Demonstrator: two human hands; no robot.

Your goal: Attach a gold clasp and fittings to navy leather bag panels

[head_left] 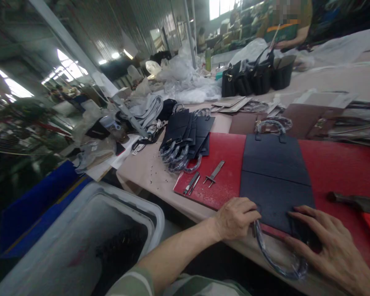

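Observation:
A dark navy bag panel [274, 181] lies flat on a red board [225, 164], with one plastic-wrapped handle [269, 125] at its far edge. At the near edge, a second plastic-wrapped handle [265, 246] loops down over the table edge. My left hand [234, 218] pinches one end of this near handle against the panel's lower left corner. Resting on the lower right corner is my right hand [329, 242], its fingers spread and its thumb by the handle's other end. That hand covers the corner and part of the handle there.
Small metal tools [214, 174] lie left of the panel, and a hammer [354, 202] lies right. Stacked navy panels [188, 135] sit behind, brown panels [305, 119] and black bags [255, 76] further back. A white bin [126, 189] stands at lower left. Another person [291, 33] is across the table.

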